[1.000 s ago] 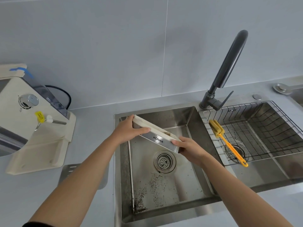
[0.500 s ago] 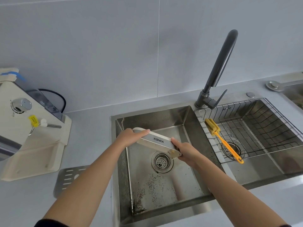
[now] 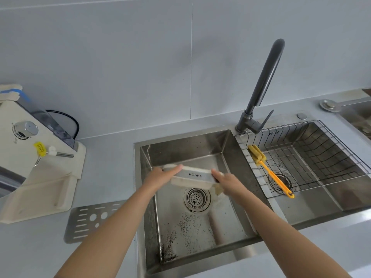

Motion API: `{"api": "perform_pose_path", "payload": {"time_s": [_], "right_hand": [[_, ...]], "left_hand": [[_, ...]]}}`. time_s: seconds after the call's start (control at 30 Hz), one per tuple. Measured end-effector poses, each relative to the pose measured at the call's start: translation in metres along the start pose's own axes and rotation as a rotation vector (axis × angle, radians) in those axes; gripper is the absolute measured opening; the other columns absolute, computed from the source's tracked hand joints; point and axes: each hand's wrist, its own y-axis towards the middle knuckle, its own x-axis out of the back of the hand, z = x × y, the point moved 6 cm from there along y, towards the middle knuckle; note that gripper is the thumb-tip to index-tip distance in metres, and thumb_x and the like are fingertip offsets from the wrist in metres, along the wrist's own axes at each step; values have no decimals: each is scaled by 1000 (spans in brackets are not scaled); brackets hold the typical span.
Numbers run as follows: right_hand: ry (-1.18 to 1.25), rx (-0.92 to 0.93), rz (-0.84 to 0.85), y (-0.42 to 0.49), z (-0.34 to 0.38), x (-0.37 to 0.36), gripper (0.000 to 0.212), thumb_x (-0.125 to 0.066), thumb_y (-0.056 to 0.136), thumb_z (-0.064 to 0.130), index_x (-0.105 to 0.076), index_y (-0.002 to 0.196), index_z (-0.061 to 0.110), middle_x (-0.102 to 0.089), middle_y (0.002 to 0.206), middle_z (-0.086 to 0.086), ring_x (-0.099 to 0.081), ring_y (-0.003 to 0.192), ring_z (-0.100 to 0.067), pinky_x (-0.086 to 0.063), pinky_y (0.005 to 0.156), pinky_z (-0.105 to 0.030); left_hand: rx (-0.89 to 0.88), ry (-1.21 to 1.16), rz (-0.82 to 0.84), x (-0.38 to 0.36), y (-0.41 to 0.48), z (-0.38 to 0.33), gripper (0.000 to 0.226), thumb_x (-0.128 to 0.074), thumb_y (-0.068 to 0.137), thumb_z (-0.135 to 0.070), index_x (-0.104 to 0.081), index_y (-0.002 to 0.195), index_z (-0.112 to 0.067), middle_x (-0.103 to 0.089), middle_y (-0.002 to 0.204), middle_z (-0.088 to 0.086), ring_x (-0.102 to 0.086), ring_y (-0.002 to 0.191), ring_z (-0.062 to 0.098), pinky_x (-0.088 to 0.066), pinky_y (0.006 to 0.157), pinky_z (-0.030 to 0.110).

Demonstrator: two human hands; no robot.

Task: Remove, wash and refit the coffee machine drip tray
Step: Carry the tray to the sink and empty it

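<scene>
- The bench (image 3: 112, 149) filled the lower frame, grey and flat; we saw the sink (image 3: 200, 227) sunk into it at the centre, with dark grounds scattered over its floor toward 6 o'clock from the drain (image 3: 197, 198).
- The coffee machine (image 3: 26, 157) stood on the bench at 9 o'clock from the sink, well apart from it; its tray bay looked vacant, so we judged removal done and refitting not yet begun.
- The faucet (image 3: 265, 83) rose at 1 o'clock from the sink, and we saw no water running from it.
- A wire basket (image 3: 321, 157) sat in the neighbouring basin at 3 o'clock, with a yellow brush (image 3: 269, 171) lying on its near rim.
- A perforated metal grate (image 3: 90, 219) lay flat on the bench at 8 o'clock from the sink, just beside the machine's base.
- The drip tray (image 3: 192, 176) hung over the sink, just above the drain at its 12 o'clock, tipped on edge so the lettered side faced us. Its long axis ran from 9 to 3 o'clock, dipping slightly at the right end.
- Our left hand (image 3: 160, 177) clasped the tray's 9 o'clock end, fingers curled over the top edge; our right hand (image 3: 226, 182) clasped the 3 o'clock end likewise. Both grips were closed on the tray, each equally near it.
- We judged that the coming move turned on that axis: the tray would need carrying toward 1 o'clock, under the spout, and the right hand lay nearer the faucet lever.
</scene>
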Motion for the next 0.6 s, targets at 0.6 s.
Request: {"api": "perform_pose_path", "payload": {"time_s": [0.6], "right_hand": [[0, -121, 19, -13, -31, -10, 47, -42, 90, 51, -55, 72, 10, -55, 72, -4, -49, 61, -15, -39, 57, -23]], "left_hand": [[90, -17, 124, -34, -15, 24, 50, -50, 75, -65, -61, 97, -22, -62, 109, 3, -56, 97, 21, -45, 80, 34]]}}
